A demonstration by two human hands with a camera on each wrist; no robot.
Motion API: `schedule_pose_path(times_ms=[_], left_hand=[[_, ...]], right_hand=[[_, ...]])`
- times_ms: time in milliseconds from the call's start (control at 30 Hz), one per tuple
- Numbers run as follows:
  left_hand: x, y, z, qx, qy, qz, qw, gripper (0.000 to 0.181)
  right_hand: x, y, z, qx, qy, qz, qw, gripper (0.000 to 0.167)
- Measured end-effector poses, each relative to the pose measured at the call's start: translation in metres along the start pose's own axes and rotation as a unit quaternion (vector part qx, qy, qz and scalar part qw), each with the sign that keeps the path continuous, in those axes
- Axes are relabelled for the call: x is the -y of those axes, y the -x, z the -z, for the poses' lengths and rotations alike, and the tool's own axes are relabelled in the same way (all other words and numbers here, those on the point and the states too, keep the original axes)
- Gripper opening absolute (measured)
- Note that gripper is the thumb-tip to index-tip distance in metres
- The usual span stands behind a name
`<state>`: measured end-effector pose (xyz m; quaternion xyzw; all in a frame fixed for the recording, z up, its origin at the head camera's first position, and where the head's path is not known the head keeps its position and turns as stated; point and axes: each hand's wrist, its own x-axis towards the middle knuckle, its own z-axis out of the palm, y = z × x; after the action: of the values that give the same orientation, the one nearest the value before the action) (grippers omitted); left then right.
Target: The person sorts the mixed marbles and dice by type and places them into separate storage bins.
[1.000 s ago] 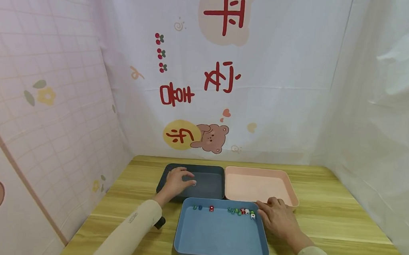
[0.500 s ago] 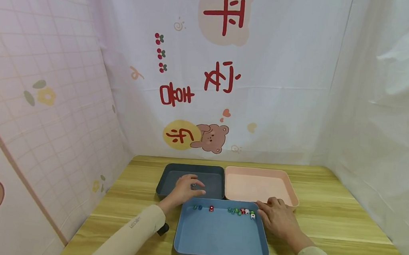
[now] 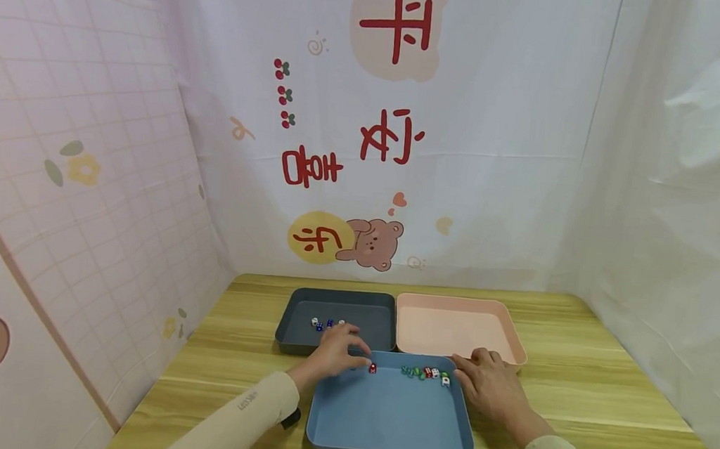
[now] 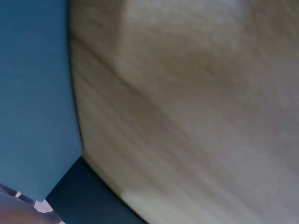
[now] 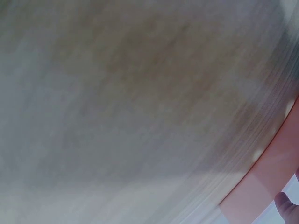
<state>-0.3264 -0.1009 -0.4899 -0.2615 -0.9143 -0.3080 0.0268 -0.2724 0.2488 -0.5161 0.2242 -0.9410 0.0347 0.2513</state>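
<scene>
My left hand (image 3: pixel 340 350) hovers over the far-left corner of the blue tray (image 3: pixel 388 431), thumb and forefinger parted and nothing seen between them. Just right of its fingertips lies a red die (image 3: pixel 372 368). Further right along the far wall are small green pieces (image 3: pixel 412 372), another red die (image 3: pixel 428 372) and white dice (image 3: pixel 446 381). The right hand (image 3: pixel 490 386) rests at that tray's far-right corner, fingers relaxed near the pink tray's front rim. In the left wrist view only a bit of hand (image 4: pixel 23 210) shows; in the right wrist view, some fingers (image 5: pixel 287 207).
Behind stands a dark tray (image 3: pixel 281 335) holding several white and blue dice (image 3: pixel 319 326). Beside it is a pink tray (image 3: pixel 460 324). All three trays sit on a wood-grain table (image 3: pixel 606 399), with printed cloth (image 3: pixel 498 158) hanging behind and at the sides.
My left hand has moved right and nearer from above the dark tray to the blue tray's corner, uncovering dice in the dark tray and covering small pieces there. The right hand stays put.
</scene>
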Motion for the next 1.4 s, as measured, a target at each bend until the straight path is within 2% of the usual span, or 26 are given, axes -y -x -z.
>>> schedule_pose_path(times_ms=[233,400,633,767,1067,1400], left_hand=[[-0.003,-0.001,-0.007,0.006,-0.051,0.004,0.9987,0.012],[-0.005,-0.001,-0.010,0.020,-0.072,0.008,0.9972,0.013],[-0.009,-0.001,-0.012,0.035,-0.118,-0.026,0.9921,0.013],[-0.011,-0.001,-0.013,0.039,-0.118,-0.037,0.9916,0.014],[-0.013,0.001,-0.015,0.031,-0.131,-0.023,0.9906,0.014],[-0.012,0.000,-0.018,0.025,-0.126,-0.028,0.9914,0.010]], right_hand=[[-0.002,0.001,-0.003,0.004,0.000,0.000,1.0000,0.033],[-0.002,0.001,-0.003,0.006,0.002,-0.002,1.0000,0.033],[-0.001,0.001,-0.002,0.009,0.002,-0.006,0.9999,0.033],[-0.001,0.001,-0.002,0.005,0.001,-0.005,1.0000,0.033],[-0.001,0.001,-0.002,0.013,0.001,-0.008,0.9999,0.033],[-0.001,0.001,-0.001,0.017,-0.004,-0.010,0.9998,0.033]])
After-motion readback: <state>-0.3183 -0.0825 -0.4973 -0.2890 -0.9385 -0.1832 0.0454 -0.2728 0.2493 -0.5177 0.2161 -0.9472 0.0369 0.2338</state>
